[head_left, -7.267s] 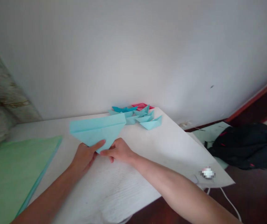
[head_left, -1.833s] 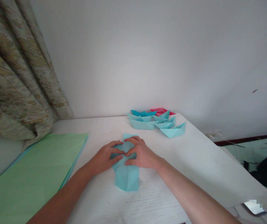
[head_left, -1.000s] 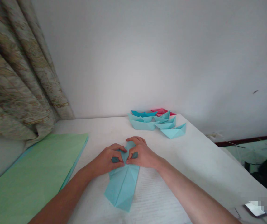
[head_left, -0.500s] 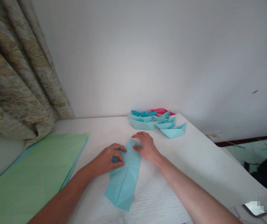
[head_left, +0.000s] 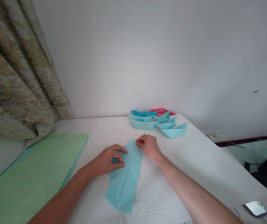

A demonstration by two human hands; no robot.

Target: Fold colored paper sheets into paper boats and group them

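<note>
A light blue sheet of folded paper (head_left: 125,183) lies lengthwise before me on the white table, with creases meeting near its middle. My left hand (head_left: 108,158) holds its left edge, thumb and fingers curled, and a darker bit of paper shows through the gap between them. At the upper right edge, my right hand (head_left: 149,145) pinches the paper between thumb and fingertips. Part of the left edge is hidden under my left hand.
Several folded paper boats (head_left: 145,124), blue and light blue, stand by the wall with one pink boat (head_left: 162,111). On the left lies a stack of large green and blue sheets (head_left: 37,174), below a patterned curtain (head_left: 18,71). The table's edge (head_left: 219,151) slants down the right side.
My right hand has shifted slightly right, its fingers going from spread on the paper's top to pinched at its edge. The left hand stays in place.
</note>
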